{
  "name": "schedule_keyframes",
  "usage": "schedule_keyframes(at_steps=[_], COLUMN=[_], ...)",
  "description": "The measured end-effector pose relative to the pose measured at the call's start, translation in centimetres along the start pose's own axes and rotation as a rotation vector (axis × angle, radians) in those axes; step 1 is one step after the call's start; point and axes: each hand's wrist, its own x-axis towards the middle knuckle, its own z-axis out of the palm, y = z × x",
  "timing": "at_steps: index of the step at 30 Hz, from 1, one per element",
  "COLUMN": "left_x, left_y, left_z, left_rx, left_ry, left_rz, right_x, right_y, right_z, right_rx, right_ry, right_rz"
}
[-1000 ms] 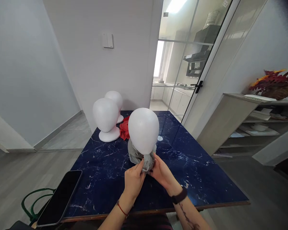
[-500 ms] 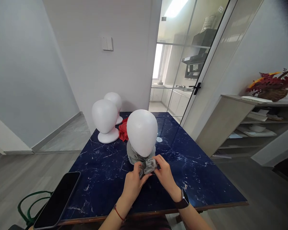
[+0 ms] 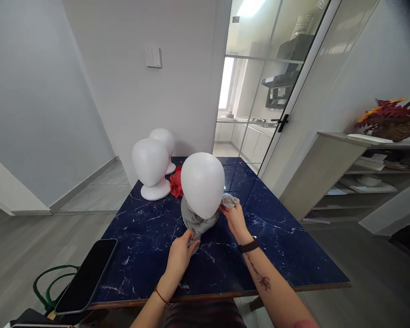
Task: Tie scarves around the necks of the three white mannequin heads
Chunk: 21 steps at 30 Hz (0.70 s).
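A white mannequin head stands on the dark blue marbled table, with a grey scarf wrapped around its neck. In front of the head, my left hand pinches one hanging part of the scarf. My right hand is at the head's right side, closed on a bunched length of the same scarf. The head hides part of the neck wrap.
Two more white mannequin heads stand at the back left, beside a red cloth. A black phone lies at the left table edge near green handles. To the right are a glass door and a shelf unit.
My hands have moved apart. The right one has carried its scarf end up and right around the head's side, while the left stays in front, slightly farther left.
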Motion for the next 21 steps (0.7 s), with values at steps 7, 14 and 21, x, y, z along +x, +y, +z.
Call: schedule_keyframes(at_steps=[7, 14, 21], left_x=[0.5, 0.1, 0.0], left_y=[-0.4, 1.9, 3.5], left_z=[0.2, 1.6, 2.0], left_rx=[0.005, -0.745, -1.220], left_ry=[0.054, -0.109, -0.191], left_rz=[-0.210, -0.282, -0.335], right_x=[1.5, -8.6, -12.3], right_y=[-1.3, 0.0, 2.1], right_z=[0.5, -1.9, -3.1], right_rx=[0.054, -0.726, -1.115], right_ry=[0.035, -0.016, -0.570], right_rz=[-0.016, -0.495, -0.526])
